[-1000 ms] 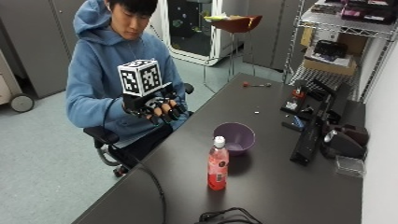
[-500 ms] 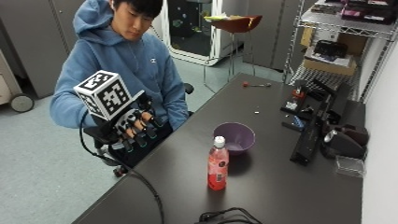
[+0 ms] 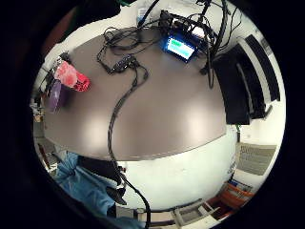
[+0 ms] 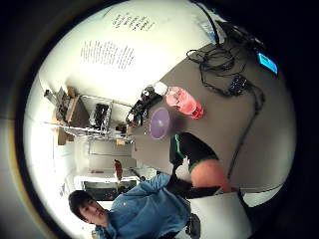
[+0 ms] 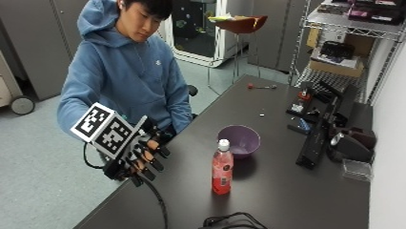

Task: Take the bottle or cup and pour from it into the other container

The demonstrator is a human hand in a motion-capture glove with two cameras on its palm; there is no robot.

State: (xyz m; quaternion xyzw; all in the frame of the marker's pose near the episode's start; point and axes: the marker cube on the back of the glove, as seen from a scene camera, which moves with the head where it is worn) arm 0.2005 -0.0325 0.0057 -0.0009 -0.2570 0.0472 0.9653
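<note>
Outside view: your gloved right hand point(image 5: 141, 157) hovers at the table's point(image 5: 273, 191) near edge, fingers spread, holding nothing | bottle point(image 5: 221, 167) stands upright mid-table, well apart from your hand | purple bowl point(image 5: 239, 141) sits just behind the bottle.
</note>
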